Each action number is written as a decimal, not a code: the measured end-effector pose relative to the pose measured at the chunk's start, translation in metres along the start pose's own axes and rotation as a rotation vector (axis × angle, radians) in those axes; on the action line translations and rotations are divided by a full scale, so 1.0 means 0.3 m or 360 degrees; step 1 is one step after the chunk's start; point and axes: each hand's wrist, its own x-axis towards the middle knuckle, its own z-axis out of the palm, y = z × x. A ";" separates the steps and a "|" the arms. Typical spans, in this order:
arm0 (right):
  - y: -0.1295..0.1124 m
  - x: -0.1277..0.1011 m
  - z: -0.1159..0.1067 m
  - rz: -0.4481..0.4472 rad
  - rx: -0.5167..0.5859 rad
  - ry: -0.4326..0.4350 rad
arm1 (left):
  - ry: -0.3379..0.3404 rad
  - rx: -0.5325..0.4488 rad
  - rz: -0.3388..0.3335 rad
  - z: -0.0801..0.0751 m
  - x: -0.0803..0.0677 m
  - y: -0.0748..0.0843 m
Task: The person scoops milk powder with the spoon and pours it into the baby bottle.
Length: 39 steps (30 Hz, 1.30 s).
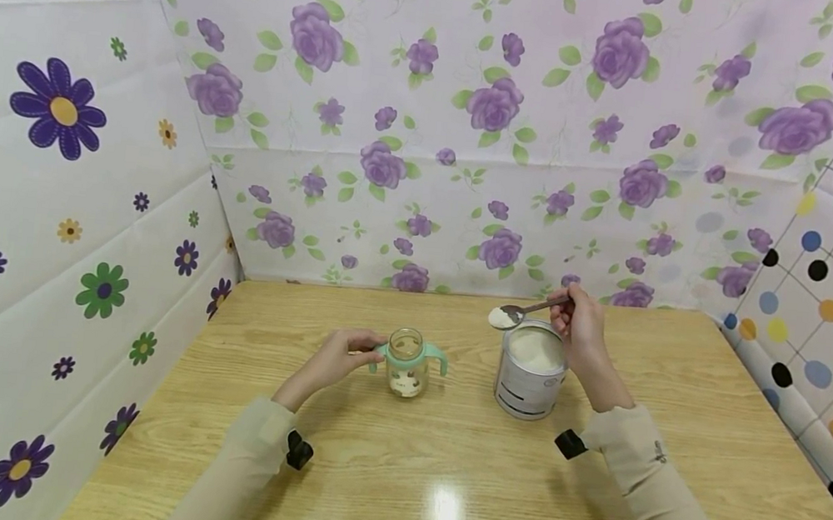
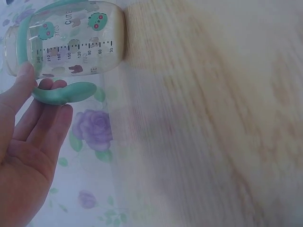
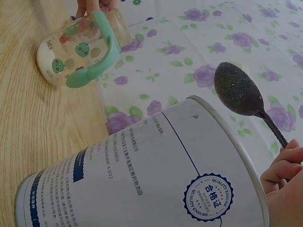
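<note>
Clear bottle (image 2: 71, 42) w/ "CUTE", ml scale

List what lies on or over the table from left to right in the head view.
Left hand → baby bottle with mint handles → spoon heaped with white powder → open powder tin → right hand, holding the spoon's handle.

Bottle (image 2: 71, 40) reads "CUTE" (scale 30–240); tin (image 3: 156, 175) seal "QUALITY ENSURE".
</note>
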 end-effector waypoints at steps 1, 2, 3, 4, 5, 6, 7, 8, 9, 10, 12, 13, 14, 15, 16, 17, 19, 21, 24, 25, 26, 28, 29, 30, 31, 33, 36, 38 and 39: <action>0.001 0.001 0.000 -0.0003 0.0006 -0.0002 | 0.0004 0.0004 -0.0010 0.004 0.006 -0.017; 0.002 0.001 0.001 -0.0006 0.0013 -0.0006 | 0.0011 0.0005 -0.0008 0.007 0.012 -0.033; 0.003 0.001 0.001 -0.0009 0.0020 -0.0011 | 0.0017 0.0004 -0.0012 0.010 0.018 -0.050; 0.004 0.002 0.000 -0.0008 0.0025 -0.0014 | 0.0024 0.0006 -0.0016 0.013 0.023 -0.064; 0.005 0.002 0.000 -0.0009 0.0026 -0.0017 | 0.0028 0.0004 -0.0017 0.013 0.024 -0.067; 0.007 0.003 0.000 -0.0008 0.0024 -0.0019 | 0.0029 -0.0002 -0.0018 0.014 0.025 -0.069; 0.008 0.003 0.000 -0.0006 0.0021 -0.0018 | 0.0029 -0.0002 -0.0018 0.015 0.025 -0.071; 0.009 0.002 0.000 -0.0005 0.0019 -0.0018 | 0.0028 0.0002 -0.0014 0.016 0.025 -0.072; 0.010 0.002 0.000 -0.0005 0.0014 -0.0015 | 0.0027 0.0003 -0.0014 0.016 0.024 -0.072; 0.011 0.002 0.000 -0.0006 0.0005 -0.0011 | 0.0024 0.0003 -0.0012 0.016 0.024 -0.072; 0.012 0.001 0.000 -0.0008 -0.0001 -0.0005 | 0.0022 0.0005 -0.0009 0.017 0.023 -0.072; 0.013 0.001 0.001 -0.0011 -0.0006 0.0000 | 0.0021 0.0006 -0.0007 0.017 0.023 -0.072; 0.013 0.000 0.001 -0.0013 -0.0011 0.0005 | 0.0020 0.0006 -0.0008 0.017 0.023 -0.072; 0.014 0.000 0.001 -0.0012 -0.0015 0.0009 | 0.0018 0.0000 -0.0013 0.017 0.023 -0.070; 0.014 -0.001 0.001 -0.0013 -0.0017 0.0011 | 0.0015 -0.0002 -0.0016 0.017 0.023 -0.069; 0.015 -0.001 0.002 -0.0011 -0.0017 0.0012 | 0.0011 -0.0005 -0.0020 0.016 0.022 -0.066; 0.016 -0.001 0.002 -0.0012 -0.0019 0.0015 | 0.0000 -0.0006 -0.0022 0.013 0.017 -0.047; 0.018 -0.002 0.003 -0.0007 -0.0017 0.0005 | -0.0015 -0.0008 -0.0019 0.007 0.011 -0.020; 0.021 0.000 0.004 -0.0002 -0.0020 -0.0003 | -0.0030 -0.0010 -0.0018 -0.002 -0.001 0.023; 0.022 0.001 0.005 -0.0001 -0.0016 -0.0009 | -0.0032 -0.0013 -0.0012 -0.005 -0.006 0.036; 0.023 0.001 0.006 -0.0001 -0.0016 -0.0009 | -0.0030 -0.0018 -0.0008 -0.006 -0.007 0.039; 0.026 0.002 0.007 -0.0009 -0.0021 0.0001 | -0.0024 -0.0028 -0.0003 -0.007 -0.011 0.046; 0.028 0.002 0.008 -0.0013 -0.0024 0.0005 | -0.0021 -0.0036 0.0002 -0.006 -0.012 0.048; 0.029 0.002 0.009 -0.0017 -0.0025 0.0005 | -0.0018 -0.0043 0.0005 -0.006 -0.014 0.049; 0.031 0.002 0.010 -0.0025 -0.0032 0.0007 | -0.0015 -0.0047 0.0009 -0.006 -0.015 0.049; 0.033 0.001 0.012 -0.0037 -0.0055 0.0009 | -0.0014 -0.0058 0.0001 -0.007 -0.015 0.047; 0.036 -0.001 0.014 -0.0046 -0.0065 -0.0004 | -0.0013 -0.0068 -0.0019 -0.008 -0.016 0.044; 0.037 -0.001 0.017 -0.0046 -0.0061 -0.0007 | -0.0015 -0.0069 -0.0023 -0.008 -0.016 0.043; 0.038 -0.001 0.019 -0.0041 -0.0055 -0.0007 | -0.0015 -0.0068 -0.0025 -0.008 -0.016 0.043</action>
